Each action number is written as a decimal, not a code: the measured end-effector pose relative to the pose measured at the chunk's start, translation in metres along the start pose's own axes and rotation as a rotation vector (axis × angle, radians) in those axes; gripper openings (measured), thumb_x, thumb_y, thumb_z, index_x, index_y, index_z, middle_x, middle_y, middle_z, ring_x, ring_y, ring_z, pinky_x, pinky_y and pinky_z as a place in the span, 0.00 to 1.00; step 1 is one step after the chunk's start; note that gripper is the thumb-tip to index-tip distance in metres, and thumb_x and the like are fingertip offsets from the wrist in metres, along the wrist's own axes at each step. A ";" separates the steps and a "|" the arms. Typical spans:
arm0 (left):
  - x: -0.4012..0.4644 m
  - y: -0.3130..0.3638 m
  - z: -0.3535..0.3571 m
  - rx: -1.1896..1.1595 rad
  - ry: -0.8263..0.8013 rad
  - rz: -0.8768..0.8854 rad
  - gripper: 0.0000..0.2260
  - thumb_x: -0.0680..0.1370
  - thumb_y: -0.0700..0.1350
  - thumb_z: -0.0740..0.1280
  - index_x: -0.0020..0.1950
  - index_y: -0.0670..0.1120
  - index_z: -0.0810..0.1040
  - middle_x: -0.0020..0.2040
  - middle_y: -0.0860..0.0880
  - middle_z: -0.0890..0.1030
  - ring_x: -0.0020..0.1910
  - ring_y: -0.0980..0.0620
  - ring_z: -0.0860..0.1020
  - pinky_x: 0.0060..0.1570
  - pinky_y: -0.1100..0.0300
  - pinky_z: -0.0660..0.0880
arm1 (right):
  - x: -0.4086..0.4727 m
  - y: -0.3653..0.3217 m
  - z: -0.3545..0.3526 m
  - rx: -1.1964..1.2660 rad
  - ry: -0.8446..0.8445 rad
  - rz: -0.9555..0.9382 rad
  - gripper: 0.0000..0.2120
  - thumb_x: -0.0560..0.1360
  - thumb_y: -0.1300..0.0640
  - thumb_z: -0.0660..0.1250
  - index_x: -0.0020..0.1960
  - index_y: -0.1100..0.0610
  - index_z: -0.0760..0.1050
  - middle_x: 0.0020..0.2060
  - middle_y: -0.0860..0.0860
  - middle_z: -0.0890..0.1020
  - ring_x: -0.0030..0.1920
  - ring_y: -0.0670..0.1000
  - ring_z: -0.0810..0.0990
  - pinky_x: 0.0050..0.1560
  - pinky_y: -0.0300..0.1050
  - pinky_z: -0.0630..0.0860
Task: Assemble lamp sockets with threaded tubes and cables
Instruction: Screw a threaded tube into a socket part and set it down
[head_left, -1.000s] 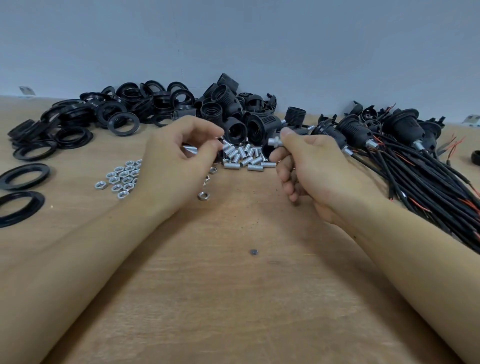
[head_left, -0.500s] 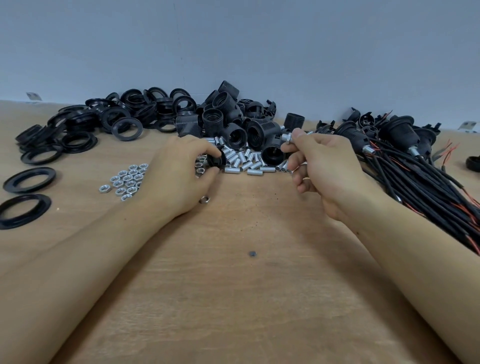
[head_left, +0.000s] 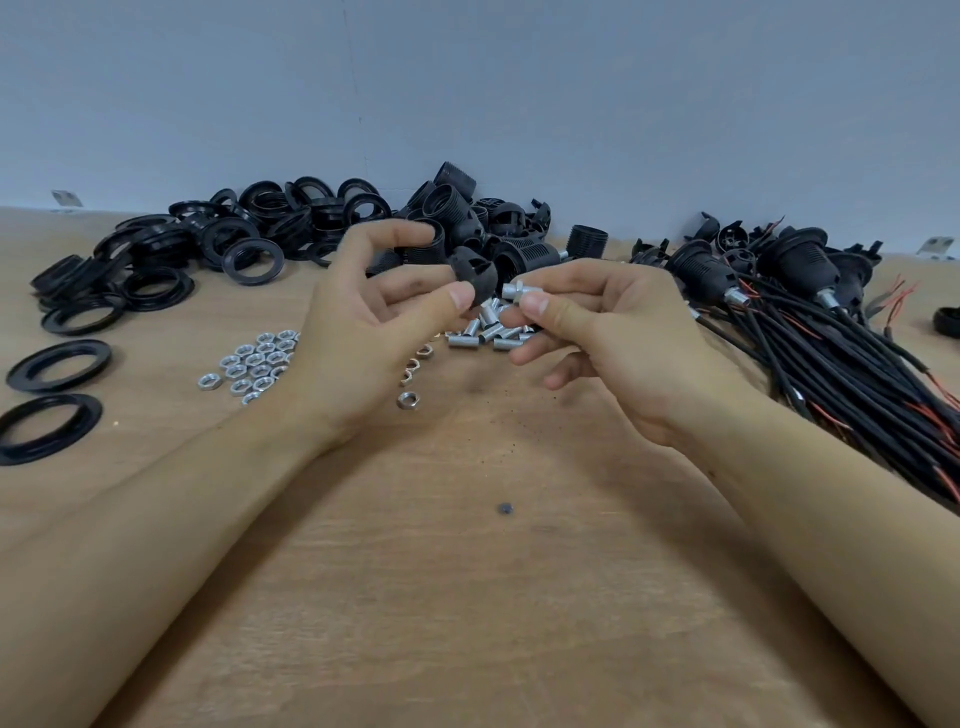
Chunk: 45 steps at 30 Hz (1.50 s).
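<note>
Wooden counter (head_left: 467, 597) fills the view, running back to a plain grey wall (head_left: 467, 78). Biggest heap on it: the bundle of black cables (head_left: 857, 364) on the right, red wire ends showing, with finished sockets (head_left: 701, 267) at its far end, metal tubes poking out of them. Far left, a sprawl of black rings (head_left: 171, 249), and two more rings (head_left: 57, 364) lying flat and apart near the left edge. Back centre, a pile of loose black socket bodies (head_left: 452, 208). In front of that pile, a small scatter of silver threaded tubes (head_left: 483, 332), and to the left a cluster of silver nuts (head_left: 254, 364), one nut lying alone nearer the middle.

Both hands are up over the centre, just beside each other. Left hand (head_left: 374, 332): thumb and fingers curled around a black socket cap (head_left: 470, 267), held above the tube scatter. Right hand (head_left: 608, 332): thumb and forefinger pinching a threaded tube (head_left: 514, 290) with a nut on it, its end pointing at the cap, close but not clearly touching. The other right fingers are loosely curled below. A tiny dark speck (head_left: 505, 508) sits on the counter near the middle.
</note>
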<state>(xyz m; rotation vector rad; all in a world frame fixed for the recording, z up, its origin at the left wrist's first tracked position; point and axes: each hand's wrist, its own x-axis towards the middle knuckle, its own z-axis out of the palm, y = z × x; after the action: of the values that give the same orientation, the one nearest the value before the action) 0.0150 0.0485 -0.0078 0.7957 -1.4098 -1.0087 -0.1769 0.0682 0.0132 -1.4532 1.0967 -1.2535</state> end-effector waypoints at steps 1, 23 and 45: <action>0.000 0.001 -0.001 -0.053 -0.041 -0.024 0.21 0.73 0.41 0.72 0.65 0.48 0.75 0.48 0.45 0.84 0.47 0.45 0.84 0.51 0.51 0.81 | 0.000 0.000 0.000 0.002 -0.005 -0.004 0.04 0.77 0.63 0.68 0.50 0.56 0.80 0.40 0.53 0.87 0.35 0.52 0.85 0.28 0.40 0.77; -0.001 0.005 0.002 0.054 -0.009 -0.119 0.13 0.72 0.39 0.76 0.54 0.51 0.80 0.52 0.45 0.82 0.47 0.50 0.83 0.46 0.58 0.80 | 0.003 0.004 -0.005 -0.145 0.098 -0.008 0.04 0.75 0.57 0.72 0.45 0.56 0.78 0.36 0.52 0.85 0.32 0.50 0.83 0.27 0.43 0.76; 0.001 -0.004 -0.009 1.012 0.123 0.132 0.09 0.76 0.40 0.71 0.54 0.50 0.83 0.57 0.49 0.78 0.63 0.46 0.69 0.57 0.67 0.57 | 0.030 0.023 -0.055 -0.725 0.326 -0.118 0.04 0.82 0.54 0.61 0.53 0.53 0.68 0.43 0.46 0.77 0.42 0.42 0.74 0.38 0.37 0.67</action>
<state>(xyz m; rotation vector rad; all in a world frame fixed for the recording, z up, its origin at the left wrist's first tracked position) 0.0238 0.0451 -0.0117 1.4249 -1.8231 -0.0686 -0.2298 0.0298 0.0017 -1.8967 1.8389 -1.2633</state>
